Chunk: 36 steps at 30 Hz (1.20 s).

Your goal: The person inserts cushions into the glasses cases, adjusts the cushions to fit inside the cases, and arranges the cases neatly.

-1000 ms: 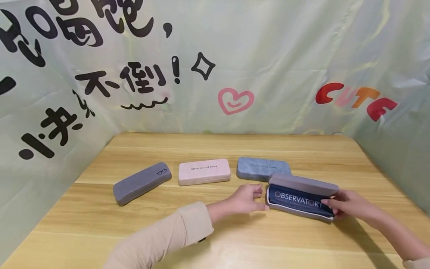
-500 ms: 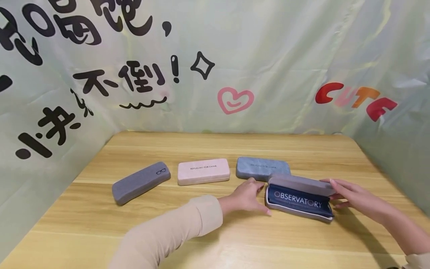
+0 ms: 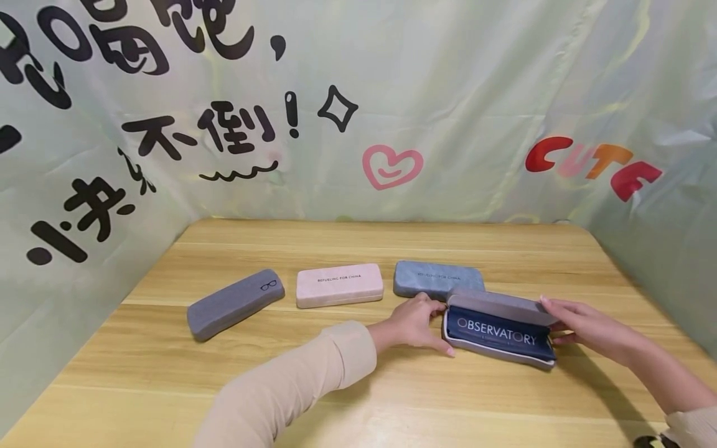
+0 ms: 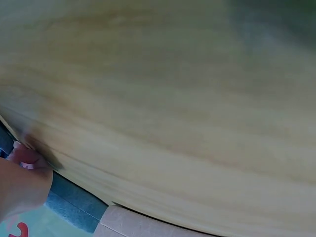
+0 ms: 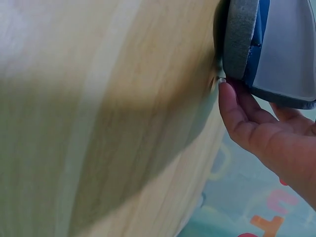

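A grey glasses case (image 3: 501, 306) lies with its lid raised at the right of the table. Inside it shows a folded navy cloth (image 3: 484, 331) lettered "OBSERVATORY". My left hand (image 3: 413, 323) spans the case's left end, fingertips at the rear corner and thumb near the front one. At the opposite end is my right hand (image 3: 588, 328), one fingertip on the lid's upper corner. In the right wrist view its fingers (image 5: 237, 111) touch the case's end, some of them partly hidden behind the lid. The left wrist view catches the left hand (image 4: 24, 182) only at its edge.
Behind the open case, close to its lid, lies a blue case (image 3: 437, 279). A pink case (image 3: 339, 286) and a slimmer grey case (image 3: 235, 305) with a glasses drawing lie further left, both closed. A printed curtain (image 3: 470, 106) encloses the wooden table (image 3: 358, 242).
My right thumb has come off the navy cloth, and the right fingers have shifted up to the lid. The left hand has moved slightly right and its fingers further back along the case's end.
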Tool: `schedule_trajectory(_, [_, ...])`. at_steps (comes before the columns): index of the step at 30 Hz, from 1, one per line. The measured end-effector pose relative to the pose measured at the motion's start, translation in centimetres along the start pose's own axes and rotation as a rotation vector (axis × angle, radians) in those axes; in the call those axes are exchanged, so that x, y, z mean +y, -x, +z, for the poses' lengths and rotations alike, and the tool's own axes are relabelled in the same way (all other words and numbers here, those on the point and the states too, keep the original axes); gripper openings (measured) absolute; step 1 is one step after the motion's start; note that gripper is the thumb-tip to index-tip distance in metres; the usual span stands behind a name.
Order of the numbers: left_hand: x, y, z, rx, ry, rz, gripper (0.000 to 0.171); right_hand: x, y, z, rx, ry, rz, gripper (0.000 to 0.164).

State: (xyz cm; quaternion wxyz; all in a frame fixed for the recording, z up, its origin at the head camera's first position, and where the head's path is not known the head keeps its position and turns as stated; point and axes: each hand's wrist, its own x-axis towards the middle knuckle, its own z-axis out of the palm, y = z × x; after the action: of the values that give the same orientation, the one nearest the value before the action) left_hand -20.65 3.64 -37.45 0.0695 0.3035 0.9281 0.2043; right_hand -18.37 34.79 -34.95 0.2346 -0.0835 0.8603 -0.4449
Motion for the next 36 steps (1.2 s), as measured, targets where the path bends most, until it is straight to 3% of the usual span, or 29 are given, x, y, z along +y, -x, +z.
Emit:
schedule_trajectory(15, [-0.3, -0.6, 0.6, 0.004, -0.002, -0.027, 0.080, -0.1, -0.5, -0.1, -0.051, -0.043, 0.023, 0.070])
schedule_trajectory(31, [-0.7, -0.8, 0.5, -0.009, 0.052, 0.008, 0.074, 0.4, -0.9, -1.2, -0.124, -0.058, -0.110, 0.057])
schedule_trajectory(36, [-0.8, -0.8, 0.5, -0.006, 0.116, -0.009, 0.075, 0.5, -0.8, -1.2, -0.138, -0.039, -0.165, 0.052])
